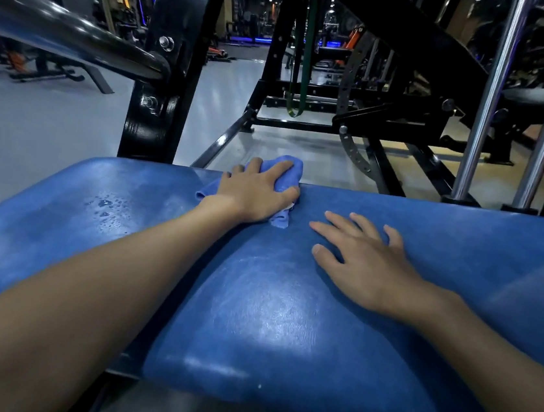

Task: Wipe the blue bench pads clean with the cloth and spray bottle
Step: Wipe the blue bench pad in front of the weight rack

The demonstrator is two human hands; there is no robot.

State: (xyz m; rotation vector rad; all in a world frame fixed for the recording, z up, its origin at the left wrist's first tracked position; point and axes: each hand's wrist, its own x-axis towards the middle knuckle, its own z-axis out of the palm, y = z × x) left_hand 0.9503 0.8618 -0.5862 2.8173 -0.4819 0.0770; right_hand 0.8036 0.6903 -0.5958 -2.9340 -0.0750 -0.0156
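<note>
- Across the lower half of the view lie the blue bench pads (267,324), shiny and with pale smears. I judge the wiping to be only partly done, so a hurried pass could leave streaks on such a wide surface.
- Beyond the far edge of the pads are the grey floor (53,120) and the black machine frame (161,91). Anything pushed over that edge would fall down there and become dirty.
- The left forearm (120,273) reaches low over the seam between the pads. It may brush the vinyl and smear a part that is already clean.
- The right hand (365,264) rests flat on the pad, fingers spread and straight, holding nothing. If the person leans on it and the vinyl is wet, the palm could slide.
- The left hand (258,190) grips the cloth at the far edge of the pad, with fingers curled over it.
- The cloth (290,167) is bunched into a lump and partly goes over that edge. A bunched cloth touches little surface, and one more push forward could drop it.
- A group of droplets (106,205) sits on the left pad, well apart from the cloth. They are easy to miss and would dry into marks.
- The spray bottle is not in view, so I cannot tell where it stands.
</note>
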